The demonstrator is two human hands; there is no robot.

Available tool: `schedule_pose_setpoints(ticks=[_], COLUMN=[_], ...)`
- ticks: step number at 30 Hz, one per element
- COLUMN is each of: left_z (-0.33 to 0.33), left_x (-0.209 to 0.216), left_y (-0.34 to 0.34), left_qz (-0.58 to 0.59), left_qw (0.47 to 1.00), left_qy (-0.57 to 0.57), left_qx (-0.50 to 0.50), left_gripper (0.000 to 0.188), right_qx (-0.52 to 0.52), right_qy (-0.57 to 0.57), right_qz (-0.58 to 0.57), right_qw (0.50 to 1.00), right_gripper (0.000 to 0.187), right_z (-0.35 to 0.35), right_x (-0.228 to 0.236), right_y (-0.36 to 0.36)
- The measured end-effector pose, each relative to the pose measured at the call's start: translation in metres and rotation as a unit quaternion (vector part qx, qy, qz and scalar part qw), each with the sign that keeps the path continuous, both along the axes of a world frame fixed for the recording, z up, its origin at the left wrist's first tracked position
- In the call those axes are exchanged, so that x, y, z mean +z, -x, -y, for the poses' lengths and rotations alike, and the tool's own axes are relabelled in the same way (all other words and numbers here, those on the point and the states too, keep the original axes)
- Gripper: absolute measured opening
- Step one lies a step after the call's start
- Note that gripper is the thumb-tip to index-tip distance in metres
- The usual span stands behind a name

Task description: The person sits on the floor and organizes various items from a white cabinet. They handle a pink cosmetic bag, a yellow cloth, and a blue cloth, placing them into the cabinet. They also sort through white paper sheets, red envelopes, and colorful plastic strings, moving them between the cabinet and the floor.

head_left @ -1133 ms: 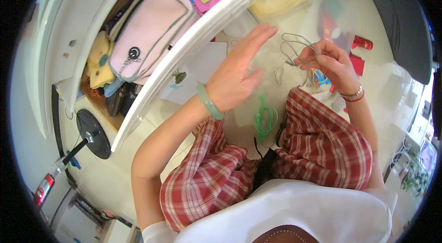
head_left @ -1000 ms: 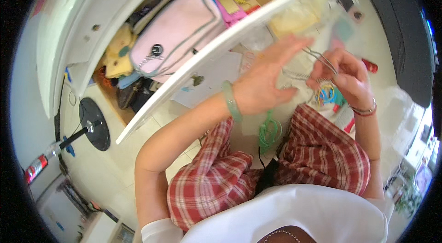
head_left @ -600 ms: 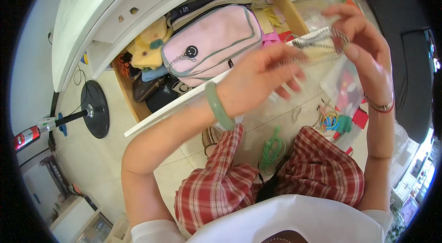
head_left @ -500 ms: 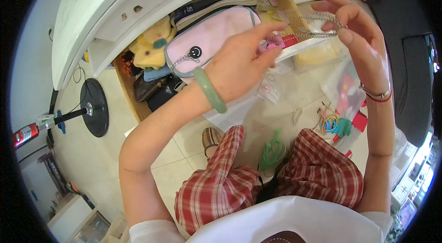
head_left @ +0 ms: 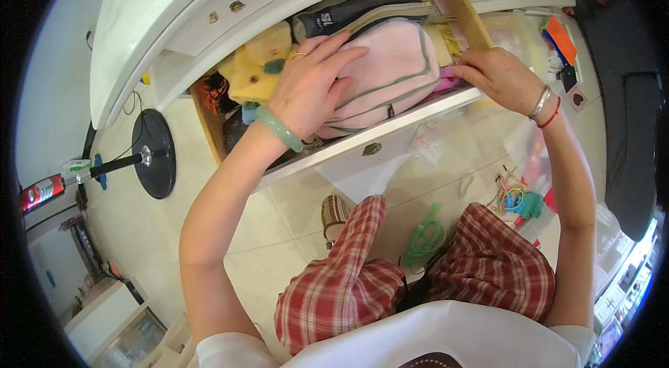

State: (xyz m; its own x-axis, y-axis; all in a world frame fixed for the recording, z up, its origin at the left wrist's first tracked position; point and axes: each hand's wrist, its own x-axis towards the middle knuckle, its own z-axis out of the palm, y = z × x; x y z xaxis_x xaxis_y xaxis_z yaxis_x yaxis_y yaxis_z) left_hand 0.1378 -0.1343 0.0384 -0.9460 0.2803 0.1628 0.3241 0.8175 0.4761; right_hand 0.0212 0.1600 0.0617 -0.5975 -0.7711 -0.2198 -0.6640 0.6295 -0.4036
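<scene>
A pink pencil pouch [head_left: 390,65] with grey trim lies in the pulled-out drawer [head_left: 334,155]. My left hand [head_left: 310,89], with a green bangle [head_left: 279,128] on its wrist, rests over the pouch's left end, fingers stretched out and holding nothing I can see. Beside it is a yellow plush item [head_left: 251,77]. At the drawer's right front corner my right hand [head_left: 502,79] is closed, thumb and fingers together by a bright pink item [head_left: 448,81]. Whatever it grips is hidden.
A dark pouch [head_left: 355,11] lies at the drawer's back. On the floor are a green coiled cord [head_left: 426,237], plastic bags [head_left: 366,173] and small coloured items [head_left: 512,194]. A round black stand base [head_left: 155,153] stands to the left, a dark sofa [head_left: 631,103] to the right.
My right hand has come down and left to the drawer's corner; the beaded metal chain it held no longer shows. My left hand has shifted left onto the pouch, which sits differently.
</scene>
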Motion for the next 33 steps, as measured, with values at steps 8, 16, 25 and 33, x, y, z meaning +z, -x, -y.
schedule_pose_setpoints(ticks=[8, 16, 25, 33], left_z=[-0.004, 0.054, 0.086, 0.088], left_x=[-0.017, 0.03, 0.035, 0.057], left_y=[0.012, -0.012, -0.041, -0.055], left_qz=[-0.028, -0.023, 0.06, 0.013], left_qw=[0.995, 0.999, 0.991, 0.988], left_qy=[-0.061, 0.044, 0.118, 0.035], left_qx=[-0.073, -0.02, 0.021, 0.152], left_gripper=[0.044, 0.047, 0.063, 0.065], right_qx=[0.022, 0.052, 0.086, -0.19], right_qy=[0.204, 0.131, 0.136, 0.29], right_qz=[-0.161, -0.121, -0.067, 0.087], right_qw=[0.965, 0.983, 0.985, 0.934], right_gripper=[0.041, 0.034, 0.031, 0.028], right_z=[0.045, 0.064, 0.067, 0.016], right_x=[-0.006, -0.031, -0.048, -0.004], right_y=[0.013, 0.028, 0.05, 0.032])
